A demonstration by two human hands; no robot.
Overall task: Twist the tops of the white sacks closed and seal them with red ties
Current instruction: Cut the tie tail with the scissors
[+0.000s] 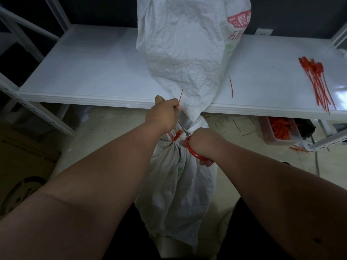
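The white sack [180,59] lay across the front edge of a white shelf [90,72], its printed end up on the shelf and its gathered neck hanging over the edge toward the person. A red tie [177,136] was cinched round that twisted neck, just below the shelf edge.

The left hand [163,115] was curled tight, pinching the tie's loose tail [180,97] — the thin red strand stood up past the knuckles against the sack. The right hand [201,142] had its fingers closed through the red handles of a pair of scissors [189,145], whose blades reached up to the tie's tail between the two hands (how far apart the blades stood could not be made out).

Farther right on the shelf lay a bundle of spare red ties [317,81], and a single cut red strand [231,87] rested just beside the sack. Below the shelf — on the floor — sat a bin of more red ties [279,128].
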